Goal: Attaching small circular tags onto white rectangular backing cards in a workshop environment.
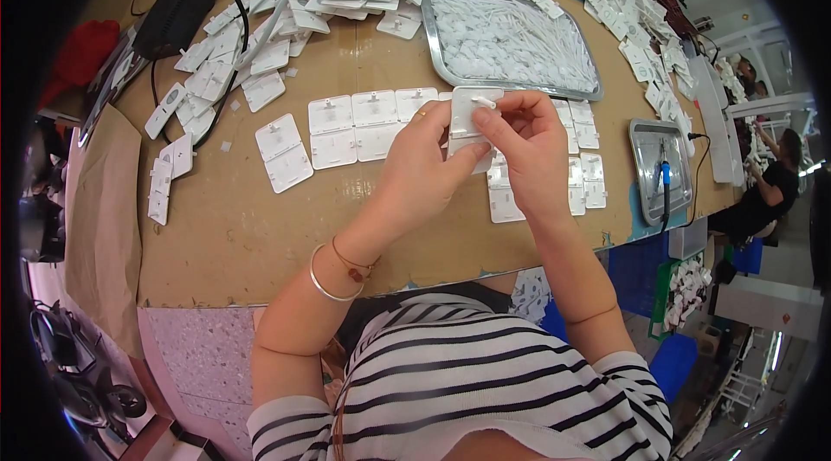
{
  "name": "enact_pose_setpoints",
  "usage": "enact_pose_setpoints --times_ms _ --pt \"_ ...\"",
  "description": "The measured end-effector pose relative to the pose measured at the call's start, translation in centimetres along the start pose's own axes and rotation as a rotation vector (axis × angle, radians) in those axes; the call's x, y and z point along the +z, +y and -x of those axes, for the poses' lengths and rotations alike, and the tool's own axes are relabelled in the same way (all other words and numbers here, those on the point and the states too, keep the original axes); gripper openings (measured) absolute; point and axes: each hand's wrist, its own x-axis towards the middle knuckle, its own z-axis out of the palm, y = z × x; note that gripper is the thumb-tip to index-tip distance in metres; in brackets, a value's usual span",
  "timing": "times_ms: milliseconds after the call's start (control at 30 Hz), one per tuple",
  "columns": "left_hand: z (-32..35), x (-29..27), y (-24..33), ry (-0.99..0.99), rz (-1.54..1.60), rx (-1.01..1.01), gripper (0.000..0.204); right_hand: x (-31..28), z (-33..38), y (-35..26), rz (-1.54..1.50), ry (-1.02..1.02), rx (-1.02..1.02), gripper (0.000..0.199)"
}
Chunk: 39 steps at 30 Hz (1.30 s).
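My left hand (424, 165) holds a white hinged plastic case (466, 111) above the brown worktop (260, 236). My right hand (528, 145) grips the same case from the right, its fingertips pinching a small white part (483, 102) against the case's top. Open white cases (355, 128) lie flat in a row just left of my hands, and more of these laid-out cases (587, 168) lie to the right. A metal tray (450, 63) full of small white parts stands just beyond my hands.
Heaps of white cases (234, 54) cover the far left and the back of the table. A black box (177, 15) with cables sits at the far left. A small metal tray (645, 193) holding a blue-handled tool lies at right. A seated person (766, 188) works far right.
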Motion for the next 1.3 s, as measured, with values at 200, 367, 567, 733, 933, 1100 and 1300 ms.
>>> enact_pose_setpoints --times_ms 200,367,567,733,933,1100,1300 --pt "0.3 -0.2 0.7 0.01 -0.39 0.245 0.018 0.2 0.5 -0.2 -0.139 0.094 -0.051 0.033" --pt "0.9 -1.0 1.3 -0.11 -0.668 0.032 0.025 -1.6 0.9 -0.4 0.043 -0.054 0.068 0.035" --pt "2.8 -1.1 0.2 -0.201 -0.563 -0.421 0.041 -4.5 1.4 -0.8 0.381 -0.131 0.038 0.016" --pt "1.6 0.2 -0.7 -0.336 -1.14 -0.219 0.045 -6.5 1.1 -0.8 0.331 -0.03 0.031 0.014" --pt "-10.0 -5.8 -1.5 0.064 -1.426 0.32 0.028 -8.1 0.4 -1.4 0.338 0.003 0.041 0.015" --pt "-13.8 -8.4 -5.5 0.033 -1.356 0.652 0.026 -8.0 -2.6 -1.2 0.382 -0.039 -0.011 0.016" --pt "-11.2 -8.2 -2.9 0.083 -1.724 0.231 0.038 -9.7 -11.7 1.4 0.853 0.055 -0.188 0.016"
